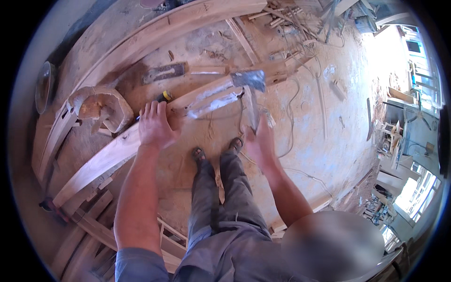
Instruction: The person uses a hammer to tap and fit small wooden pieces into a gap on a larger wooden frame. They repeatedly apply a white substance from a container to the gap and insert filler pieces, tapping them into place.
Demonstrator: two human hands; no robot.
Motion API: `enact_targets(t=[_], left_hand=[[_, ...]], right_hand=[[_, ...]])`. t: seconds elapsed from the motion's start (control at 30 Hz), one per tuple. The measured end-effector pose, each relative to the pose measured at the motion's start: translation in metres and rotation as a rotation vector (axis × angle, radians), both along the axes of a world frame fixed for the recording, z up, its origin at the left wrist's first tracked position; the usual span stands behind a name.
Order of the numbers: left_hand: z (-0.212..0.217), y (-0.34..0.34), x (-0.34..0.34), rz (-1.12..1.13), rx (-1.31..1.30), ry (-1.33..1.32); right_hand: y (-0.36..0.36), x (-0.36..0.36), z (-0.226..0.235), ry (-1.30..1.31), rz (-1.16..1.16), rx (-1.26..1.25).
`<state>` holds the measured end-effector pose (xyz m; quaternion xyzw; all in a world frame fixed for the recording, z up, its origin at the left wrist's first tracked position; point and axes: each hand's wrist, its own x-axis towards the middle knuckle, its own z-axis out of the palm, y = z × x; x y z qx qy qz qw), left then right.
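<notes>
Standing on a broad, dusty tan floor [347, 127], spreading in worn, pale blotches through the middle and right of the frame. Facing a long, thick, gently curving timber [178, 19] across the upper left. Working at a second beam [108, 157], slanting from the lower left toward the upper centre: bare pinkish-tan wood, looking smooth and clean-edged at the lower left, turning rougher and streaked with bright whitish patches nearer the centre. Having a hollowed, roughly cut block of wood [89, 109] sitting near the beam, left of centre. Holding a hammer [251, 101] above centre, showing a blocky grey head over the beam's upper stretch, with contact impossible to tell. Wrapping the fingers of the right hand [260, 143] around the lower handle. Resting the left hand [157, 124] on the beam, fingers lying close together. Seeing a small yellow-and-black object [164, 97] poking out just beside those fingers, with any grip on it impossible to tell.
</notes>
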<state>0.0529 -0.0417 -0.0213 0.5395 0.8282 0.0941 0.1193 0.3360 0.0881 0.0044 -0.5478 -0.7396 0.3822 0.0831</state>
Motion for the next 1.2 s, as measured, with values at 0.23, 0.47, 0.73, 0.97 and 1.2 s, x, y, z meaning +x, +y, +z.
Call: enact_targets(t=[0.23,0.47,0.73,0.97,1.2], left_hand=[[0.001,0.0,0.001,-0.031,0.09,0.055],[-0.003,-0.005,-0.001,-0.025,0.072,0.037],[-0.001,-0.004,-0.004,-0.011,0.023,0.023],[0.001,-0.007,-0.002,0.026,0.034,0.008],[0.0,-0.005,-0.008,0.012,-0.005,-0.004]], right_hand=[[0.006,-0.005,-0.006,-0.142,0.085,0.01],[0.003,-0.013,0.042,0.221,-0.018,0.096],[-0.025,-0.034,0.007,-0.115,0.262,0.022],[-0.001,-0.041,0.066,0.076,0.027,0.006],[-0.031,-0.044,0.027,0.333,0.243,0.291]])
